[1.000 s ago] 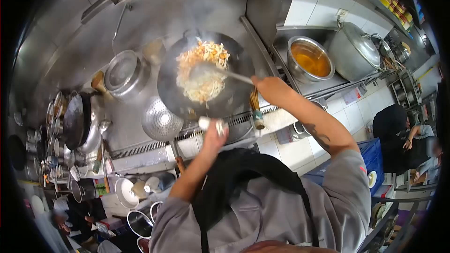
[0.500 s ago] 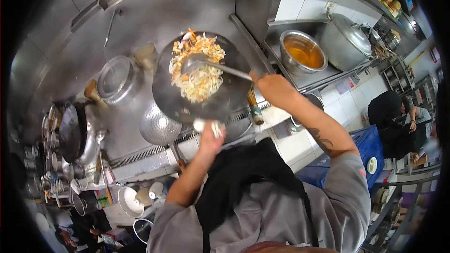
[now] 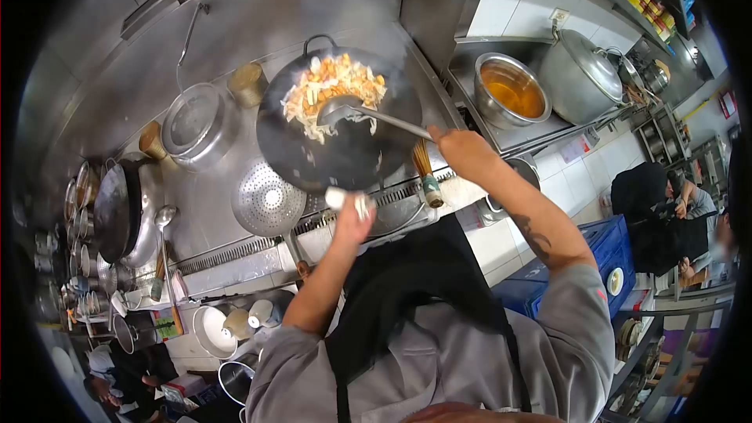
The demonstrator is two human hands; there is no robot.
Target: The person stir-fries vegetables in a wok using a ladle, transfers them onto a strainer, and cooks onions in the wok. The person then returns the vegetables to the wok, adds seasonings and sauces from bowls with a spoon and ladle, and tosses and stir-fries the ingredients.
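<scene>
Wok (image 3: pixel 337 168) sits on the stove (image 3: pixel 205 197), food (image 3: pixel 335 84) heaped toward its far side. The right arm slants forward and inward, back of the right hand (image 3: pixel 460 152) up, fingers clamped on the ladle (image 3: pixel 384 118), whose bowl meets the food. The left forearm points forward, elbow near the body, the left hand (image 3: pixel 356 223) gripping a cloth (image 3: pixel 361 205) at the wok's near rim.

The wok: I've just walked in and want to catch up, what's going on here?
The right hand holds a long ladle against chopped food gathered toward the far side of the wok. The left hand grips what looks like a white cloth at the near rim. A perforated strainer sits to the left; a metal bowl of orange liquid stands to the right.
</scene>
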